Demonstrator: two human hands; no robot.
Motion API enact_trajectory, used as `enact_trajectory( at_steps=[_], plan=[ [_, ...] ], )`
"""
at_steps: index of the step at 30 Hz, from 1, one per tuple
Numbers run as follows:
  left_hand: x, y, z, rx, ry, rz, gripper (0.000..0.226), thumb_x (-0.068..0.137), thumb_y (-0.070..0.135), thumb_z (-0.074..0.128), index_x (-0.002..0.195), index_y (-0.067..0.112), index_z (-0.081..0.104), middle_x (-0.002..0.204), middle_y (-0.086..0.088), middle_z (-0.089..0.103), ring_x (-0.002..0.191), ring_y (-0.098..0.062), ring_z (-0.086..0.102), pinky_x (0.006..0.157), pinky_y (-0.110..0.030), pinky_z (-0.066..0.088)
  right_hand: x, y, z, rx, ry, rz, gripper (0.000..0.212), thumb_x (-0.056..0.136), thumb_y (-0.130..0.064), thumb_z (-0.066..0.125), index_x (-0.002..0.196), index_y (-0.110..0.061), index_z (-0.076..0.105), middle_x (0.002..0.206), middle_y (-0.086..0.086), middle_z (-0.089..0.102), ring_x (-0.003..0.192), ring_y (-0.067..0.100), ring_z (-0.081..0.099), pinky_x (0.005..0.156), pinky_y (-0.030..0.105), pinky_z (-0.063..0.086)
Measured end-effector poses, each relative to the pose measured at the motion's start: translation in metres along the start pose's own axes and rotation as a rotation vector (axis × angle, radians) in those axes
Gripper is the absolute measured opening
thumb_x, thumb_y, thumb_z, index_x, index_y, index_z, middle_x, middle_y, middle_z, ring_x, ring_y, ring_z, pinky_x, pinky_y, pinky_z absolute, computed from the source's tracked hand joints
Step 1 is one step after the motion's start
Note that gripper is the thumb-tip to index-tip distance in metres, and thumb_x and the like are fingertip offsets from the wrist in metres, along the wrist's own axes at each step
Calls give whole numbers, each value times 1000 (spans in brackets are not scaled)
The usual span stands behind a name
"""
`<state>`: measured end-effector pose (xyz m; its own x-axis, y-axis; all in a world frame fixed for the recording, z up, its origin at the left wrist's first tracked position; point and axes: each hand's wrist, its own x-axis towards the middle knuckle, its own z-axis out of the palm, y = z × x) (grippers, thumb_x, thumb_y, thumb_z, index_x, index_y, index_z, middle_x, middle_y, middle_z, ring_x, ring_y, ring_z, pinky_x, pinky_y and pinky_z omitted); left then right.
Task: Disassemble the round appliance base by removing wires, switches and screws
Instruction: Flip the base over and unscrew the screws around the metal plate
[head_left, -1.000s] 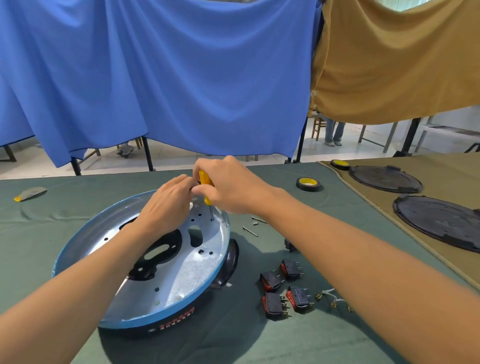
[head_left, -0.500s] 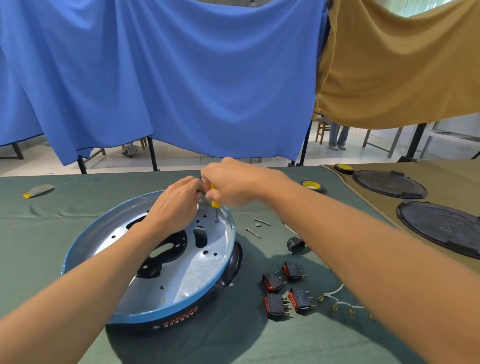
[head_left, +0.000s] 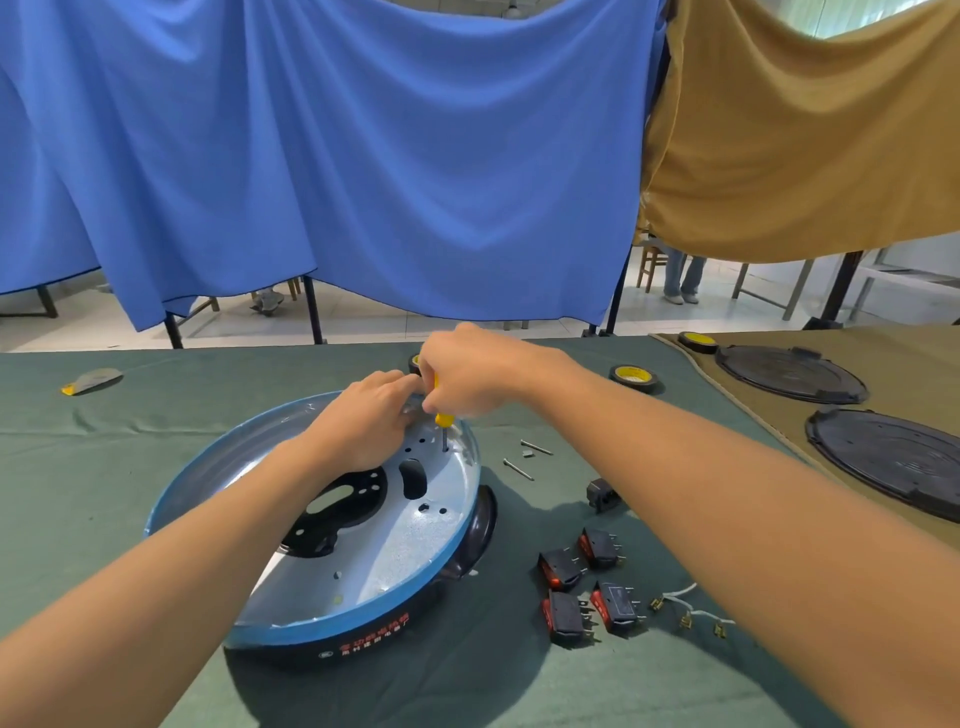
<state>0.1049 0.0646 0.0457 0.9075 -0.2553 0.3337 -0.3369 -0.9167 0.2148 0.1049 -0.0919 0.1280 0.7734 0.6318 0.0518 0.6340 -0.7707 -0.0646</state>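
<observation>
The scene is brightly and evenly lit by soft daylight admitted from beyond the hands, where the floor (head_left: 234, 325) under the blue cloth (head_left: 363, 156) is washed pale and a patch above the tan cloth (head_left: 805, 130) is blown out. A broad, soft-edged shadow is thrown on the green table cover (head_left: 156, 415) nearer than the round base (head_left: 363, 616). A dull sheen is seen on its metal below the left hand (head_left: 363, 431). Slight blur is noted at the right hand (head_left: 467, 374) and the screwdriver (head_left: 441, 418). Lines are bowed and forearms stretched toward the edges.
</observation>
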Motion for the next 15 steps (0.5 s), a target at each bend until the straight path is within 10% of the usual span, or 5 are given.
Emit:
enact_trajectory(
  at_steps=[6, 15],
  plan=[
    [2, 4, -1, 43, 53, 1, 27, 93, 7, 49, 118, 13, 56, 110, -5, 58, 104, -25, 50, 90, -42, 41, -3, 3, 17, 103, 10, 32, 15, 80, -13, 57, 67, -11, 50, 66, 5, 50, 60, 22, 46, 49, 29, 35],
    [2, 6, -13, -105, 352, -95, 21, 82, -1, 54, 92, 17, 56, 90, 7, 51, 87, -16, 45, 81, -35, 36, -8, 6, -30, 508, 595, 124, 12, 77, -19, 60, 75, -8, 55, 65, 7, 61, 65, 16, 50, 52, 30, 40]
  ],
)
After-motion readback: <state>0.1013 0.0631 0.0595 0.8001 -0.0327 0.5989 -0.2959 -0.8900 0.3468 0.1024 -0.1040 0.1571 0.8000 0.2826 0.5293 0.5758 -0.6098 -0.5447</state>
